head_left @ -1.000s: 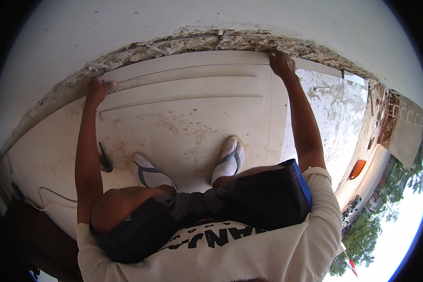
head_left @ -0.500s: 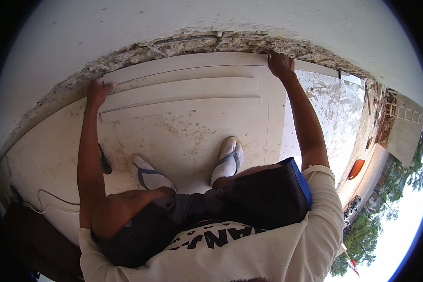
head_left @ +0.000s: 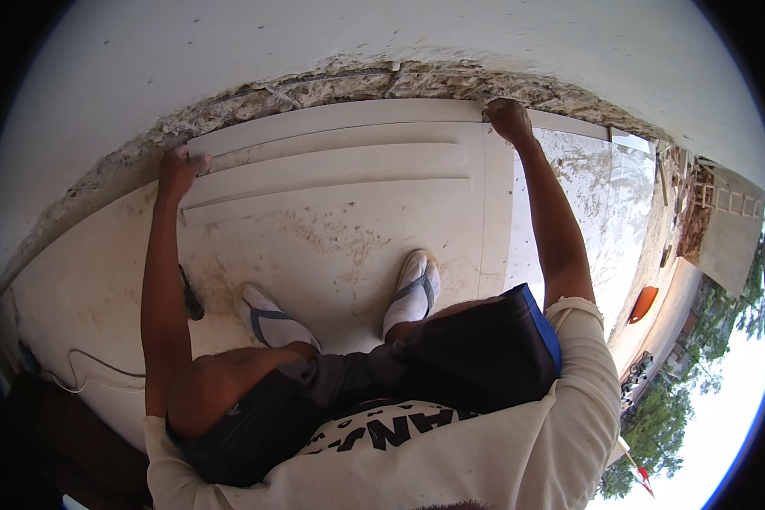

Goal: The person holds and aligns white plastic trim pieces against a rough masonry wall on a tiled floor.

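A long, thin off-white tile strip (head_left: 340, 121) lies along the foot of the wall, against the rough broken band. My left hand (head_left: 182, 172) is closed at its left end, thumb toward the strip. At the strip's right end, my right hand (head_left: 509, 121) is curled over the edge, its fingertips hidden by the knuckles. Two loose strips of the same kind, a farther strip (head_left: 340, 164) and a nearer strip (head_left: 331, 195), rest on the dusty floor between my arms and my feet.
Broken masonry (head_left: 348, 83) runs along the wall base. A dark tool (head_left: 191, 293) lies beside my left forearm, and a cable (head_left: 102, 361) loops at the left. To the right are a whitish smeared floor area (head_left: 574, 187), an orange basin (head_left: 644, 304) and a ladder (head_left: 731, 202).
Hardly anything differs. The view has shifted slightly, and my right hand is bent a little more over the strip's end. Both hands stay at the strip's two ends.
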### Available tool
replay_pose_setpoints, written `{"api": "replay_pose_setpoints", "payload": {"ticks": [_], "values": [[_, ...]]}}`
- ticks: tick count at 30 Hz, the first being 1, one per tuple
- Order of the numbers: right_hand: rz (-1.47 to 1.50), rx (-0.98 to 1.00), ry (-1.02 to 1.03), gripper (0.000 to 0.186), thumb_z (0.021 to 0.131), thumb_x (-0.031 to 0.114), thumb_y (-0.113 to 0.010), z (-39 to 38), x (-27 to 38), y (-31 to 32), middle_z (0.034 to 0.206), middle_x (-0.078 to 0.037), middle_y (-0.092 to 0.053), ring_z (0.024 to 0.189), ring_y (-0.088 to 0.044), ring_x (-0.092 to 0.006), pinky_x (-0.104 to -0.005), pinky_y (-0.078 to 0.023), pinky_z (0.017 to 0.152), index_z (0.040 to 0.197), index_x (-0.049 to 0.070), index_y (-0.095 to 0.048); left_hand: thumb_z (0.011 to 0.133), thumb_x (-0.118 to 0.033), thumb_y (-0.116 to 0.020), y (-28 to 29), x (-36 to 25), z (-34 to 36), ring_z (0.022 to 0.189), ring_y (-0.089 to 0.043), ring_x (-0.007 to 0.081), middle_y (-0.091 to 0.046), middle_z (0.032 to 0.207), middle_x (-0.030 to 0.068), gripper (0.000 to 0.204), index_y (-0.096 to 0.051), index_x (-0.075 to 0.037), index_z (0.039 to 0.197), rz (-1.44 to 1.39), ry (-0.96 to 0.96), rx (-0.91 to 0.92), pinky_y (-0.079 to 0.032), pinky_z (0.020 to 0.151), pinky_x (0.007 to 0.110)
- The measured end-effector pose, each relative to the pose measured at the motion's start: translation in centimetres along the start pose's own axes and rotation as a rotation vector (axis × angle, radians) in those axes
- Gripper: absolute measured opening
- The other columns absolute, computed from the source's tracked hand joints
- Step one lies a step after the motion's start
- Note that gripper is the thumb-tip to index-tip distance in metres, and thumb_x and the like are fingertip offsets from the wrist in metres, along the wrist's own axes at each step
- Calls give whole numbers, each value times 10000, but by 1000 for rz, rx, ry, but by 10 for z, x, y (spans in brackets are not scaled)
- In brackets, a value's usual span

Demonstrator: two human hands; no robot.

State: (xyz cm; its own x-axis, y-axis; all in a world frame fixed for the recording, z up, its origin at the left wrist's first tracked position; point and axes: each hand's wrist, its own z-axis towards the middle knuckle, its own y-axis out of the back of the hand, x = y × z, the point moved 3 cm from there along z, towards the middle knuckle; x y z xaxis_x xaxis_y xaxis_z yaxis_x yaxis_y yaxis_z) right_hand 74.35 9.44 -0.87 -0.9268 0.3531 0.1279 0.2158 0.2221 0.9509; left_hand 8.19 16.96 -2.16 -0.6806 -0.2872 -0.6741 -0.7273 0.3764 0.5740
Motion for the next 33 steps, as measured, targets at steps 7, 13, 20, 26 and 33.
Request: {"api": "replay_pose_setpoints", "payload": {"ticks": [7, 13, 20, 26, 33], "values": [[537, 139, -208, 345, 824, 298, -618, -3, 14, -17, 564, -72, -543, 543, -514, -168, -358, -435, 556, 649, 2, -597, 760, -162, -707, 1, 1, 0, 771, -610, 130, -680, 884, 93, 310, -640, 52, 975, 36, 8, -10, -466, 717, 272], [694, 105, -124, 313, 821, 253, -630, -6, 2, -15, 579, -35, -520, 525, -470, -138, -323, -412, 523, 636, 5, -577, 761, -141, -707, -4, 5, 1, 767, -610, 125, -674, 859, 76, 330, -604, 46, 1013, -95, 6, -22, -471, 728, 274], [436, 74, 118, 291, 824, 237, -612, -3, -3, -22, 601, -42, -538, 545, -481, -138, -333, -424, 543, 664, -5, -585, 748, -129, -715, -8, 16, 6, 738, -609, 119, -673, 842, 76, 282, -602, 30, 953, -176, -28, -9, -470, 701, 260], [470, 60, -33, 275, 830, 253, -608, -6, 3, -21, 666, -66, -608, 587, -538, -150, -327, -461, 587, 822, -12, -679, 726, -131, -730, 1, 19, 9, 692, -596, 121, -668, 811, 77, 270, -612, 25, 913, -145, 24, -20, -467, 650, 263], [497, 157, 37, 247, 826, 234, -634, 3, -15, -25, 668, -40, -579, 572, -513, -130, -302, -446, 560, 791, -10, -650, 704, -155, -748, -4, 12, 11, 676, -587, 122, -663, 792, 78, 274, -615, 12, 875, -79, -19, -39, -460, 622, 273]]}}
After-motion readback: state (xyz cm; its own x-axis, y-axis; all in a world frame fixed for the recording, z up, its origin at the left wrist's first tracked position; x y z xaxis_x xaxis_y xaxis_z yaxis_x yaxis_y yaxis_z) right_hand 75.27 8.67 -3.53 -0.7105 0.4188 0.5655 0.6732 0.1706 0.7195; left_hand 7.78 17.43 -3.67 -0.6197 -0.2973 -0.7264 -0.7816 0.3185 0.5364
